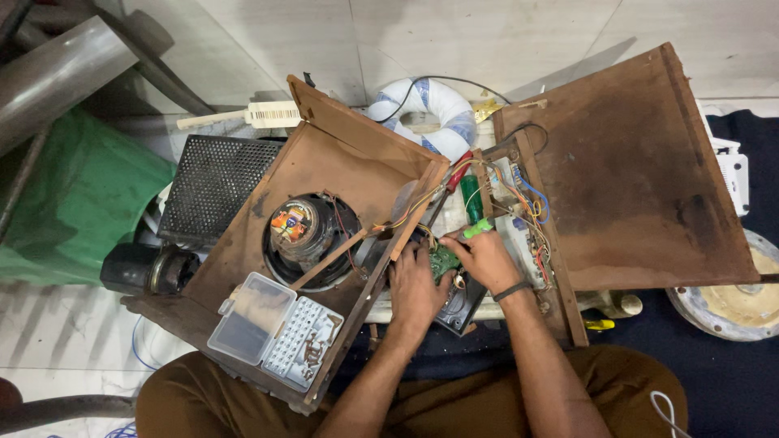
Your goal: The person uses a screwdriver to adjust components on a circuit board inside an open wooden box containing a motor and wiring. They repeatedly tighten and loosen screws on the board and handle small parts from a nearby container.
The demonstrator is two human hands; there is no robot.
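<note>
My left hand [415,284] rests on a small green circuit board [444,261] between two opened halves of a brown wooden speaker cabinet. My right hand [487,258], a dark band on its wrist, grips a light green tool handle [479,230] over the same board. Thin coloured wires [519,199] run from the board across the cabinet's edge. A round speaker driver [304,235] sits in the left cabinet half [341,162]. A green-handled screwdriver [471,199] lies just beyond my right hand.
An open clear plastic bit case [276,328] lies on the left cabinet half. The flat brown panel [641,162] spreads to the right. A black perforated grille [213,182], a green cloth [77,203], a white-and-blue ring [434,109] and a round plate [734,300] surround the work.
</note>
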